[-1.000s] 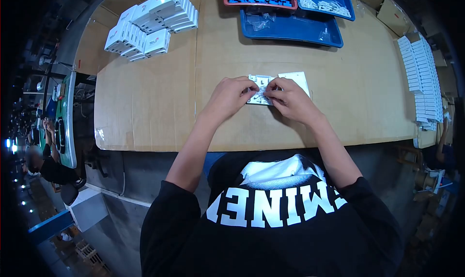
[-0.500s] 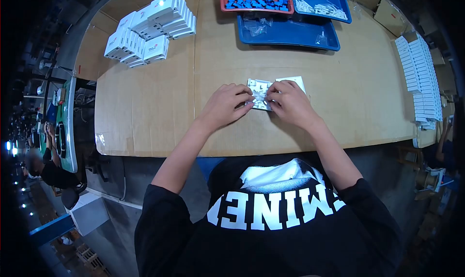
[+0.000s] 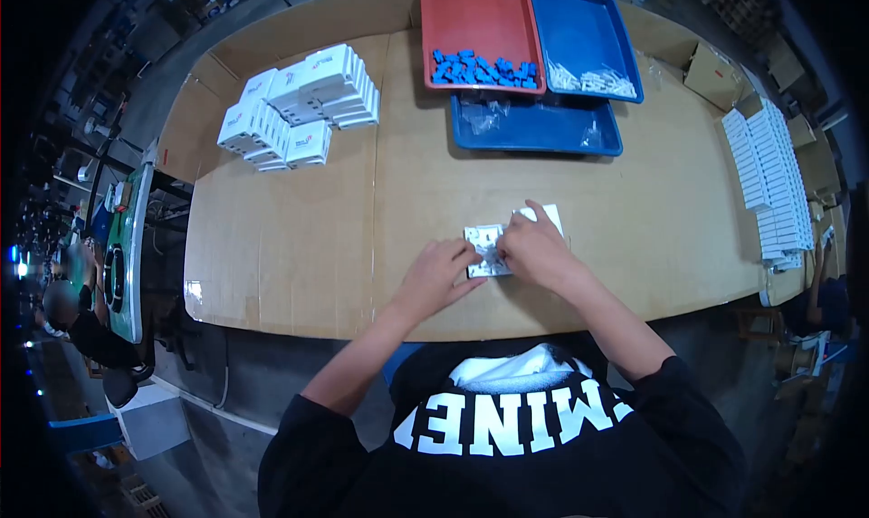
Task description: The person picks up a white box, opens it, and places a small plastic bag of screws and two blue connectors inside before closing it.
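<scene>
A small, square white plastic casing (image 3: 487,237) lies on the cardboard-covered table in front of me, with small parts inside that are too fine to make out. My left hand (image 3: 439,278) grips the casing's left edge, its fingertips over the rim and its thumb near the lower corner. Over the casing's right side, my right hand (image 3: 536,251) has its fingertips drawn together and pressed down inside, with one finger raised. Whatever those fingertips hold is hidden. Partly behind the right hand is a flat white piece (image 3: 550,216).
A red tray (image 3: 480,29) holds blue parts; beside it a blue tray (image 3: 584,38) holds white sticks. A lower blue tray (image 3: 534,133) contains clear plastic bags. White boxes (image 3: 299,101) are stacked at left, more white stacks (image 3: 765,178) at right. Other people sit at both sides.
The view has tilted up, so the table and trays appear lower. My right hand has turned over the casing and one finger has lifted. My left hand stays at the left edge.
</scene>
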Action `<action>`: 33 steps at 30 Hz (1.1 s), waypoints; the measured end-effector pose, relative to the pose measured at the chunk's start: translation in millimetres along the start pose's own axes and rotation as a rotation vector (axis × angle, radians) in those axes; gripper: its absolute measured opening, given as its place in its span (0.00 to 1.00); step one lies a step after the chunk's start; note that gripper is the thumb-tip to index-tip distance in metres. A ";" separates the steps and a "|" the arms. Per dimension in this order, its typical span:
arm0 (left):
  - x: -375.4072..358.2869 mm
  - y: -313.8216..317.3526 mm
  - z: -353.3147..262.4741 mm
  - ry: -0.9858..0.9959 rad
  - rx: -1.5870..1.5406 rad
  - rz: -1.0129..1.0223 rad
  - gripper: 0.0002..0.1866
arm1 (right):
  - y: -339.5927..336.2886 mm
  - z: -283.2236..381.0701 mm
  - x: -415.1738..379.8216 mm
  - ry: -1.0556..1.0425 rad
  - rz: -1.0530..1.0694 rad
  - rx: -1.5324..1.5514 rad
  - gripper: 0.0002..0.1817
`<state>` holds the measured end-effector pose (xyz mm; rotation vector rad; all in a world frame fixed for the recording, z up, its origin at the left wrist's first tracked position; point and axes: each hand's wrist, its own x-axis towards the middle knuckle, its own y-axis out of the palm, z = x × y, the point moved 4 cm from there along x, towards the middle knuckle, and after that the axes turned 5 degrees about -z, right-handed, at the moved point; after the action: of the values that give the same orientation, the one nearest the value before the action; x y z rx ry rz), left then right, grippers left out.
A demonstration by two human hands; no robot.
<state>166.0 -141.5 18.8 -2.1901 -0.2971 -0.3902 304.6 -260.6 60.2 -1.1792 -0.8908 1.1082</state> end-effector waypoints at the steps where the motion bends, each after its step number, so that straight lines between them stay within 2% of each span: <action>1: -2.0 0.9 -1.6 0.000 0.004 -0.052 0.17 | -0.3 1.5 -0.9 -0.023 0.000 -0.030 0.05; 6: -3.3 0.2 -5.1 -0.032 0.013 -0.117 0.16 | -14.9 11.9 -6.0 -0.162 0.043 -0.137 0.05; 8: -3.4 -2.0 -3.8 -0.117 -0.079 -0.110 0.17 | -19.5 13.9 -9.6 -0.198 0.025 -0.071 0.07; 9: -4.9 0.7 0.0 -0.112 -0.086 -0.083 0.21 | -23.7 12.2 -9.5 -0.211 0.075 -0.074 0.09; 10: -5.0 0.5 1.3 -0.112 -0.076 -0.093 0.21 | -31.1 8.9 -2.7 -0.222 0.068 -0.080 0.09; 12: -2.6 -5.9 -6.6 -0.091 0.041 -0.161 0.27 | -55.0 -4.7 22.7 -0.069 0.069 0.210 0.08; 13: -3.4 -4.6 -4.1 -0.109 0.071 -0.132 0.36 | -68.6 -14.8 45.2 -0.134 0.084 0.114 0.10; 15: 0.6 -8.6 -6.9 -0.133 0.104 -0.142 0.38 | -100.3 -36.0 89.2 0.008 -0.171 0.194 0.10; 17: 1.0 -6.7 -5.0 -0.160 0.142 -0.123 0.44 | -97.8 -76.6 144.6 -0.050 -0.441 0.287 0.14; 18: 2.1 -7.7 -5.0 -0.161 0.155 -0.126 0.44 | -100.3 -89.1 170.3 0.064 -0.399 0.302 0.15; 20: 3.0 -9.0 -5.7 -0.176 0.101 -0.106 0.44 | -94.1 -109.0 216.7 0.027 -0.496 0.158 0.17; 25: 3.7 -8.9 -4.7 -0.191 0.105 -0.097 0.43 | -72.3 -137.4 298.3 -0.004 -0.507 -0.021 0.16; 29: 3.8 -8.4 -4.1 -0.183 0.123 -0.110 0.42 | -59.5 -143.4 323.6 0.046 -0.455 -0.130 0.14; 31: 3.4 -8.3 -4.3 -0.183 0.117 -0.107 0.42 | -56.4 -143.6 324.3 -0.013 -0.554 -0.158 0.12; 33: 2.0 -7.7 -4.7 -0.175 0.113 -0.102 0.42 | -57.8 -145.6 324.1 -0.020 -0.567 -0.094 0.11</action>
<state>164.4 -140.5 27.9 -2.1059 -0.5168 -0.2316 533.4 16.3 82.5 -0.9056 -1.2094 0.6222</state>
